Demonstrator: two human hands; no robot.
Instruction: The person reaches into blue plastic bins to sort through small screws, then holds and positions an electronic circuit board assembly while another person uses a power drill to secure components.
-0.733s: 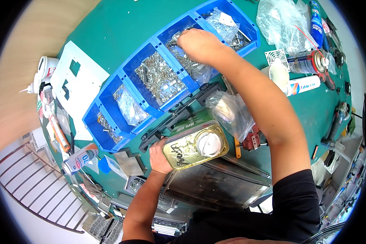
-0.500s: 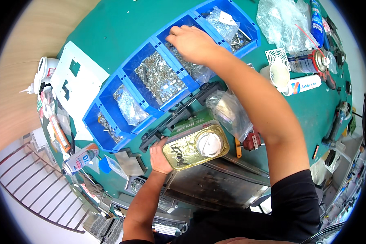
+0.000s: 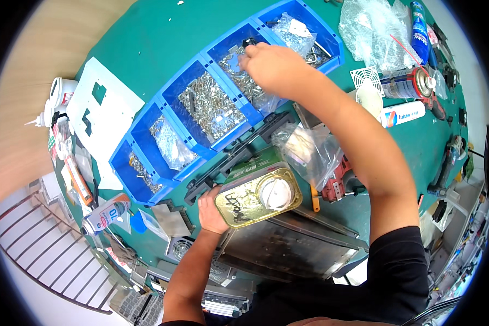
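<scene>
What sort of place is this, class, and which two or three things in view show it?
Probably a workshop or repair bench: blue bins hold many small metal fasteners, and a spray can lies on the green work surface.

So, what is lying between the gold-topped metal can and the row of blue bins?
In the head view, a long black bar lies between the can and the blue bins.
</scene>
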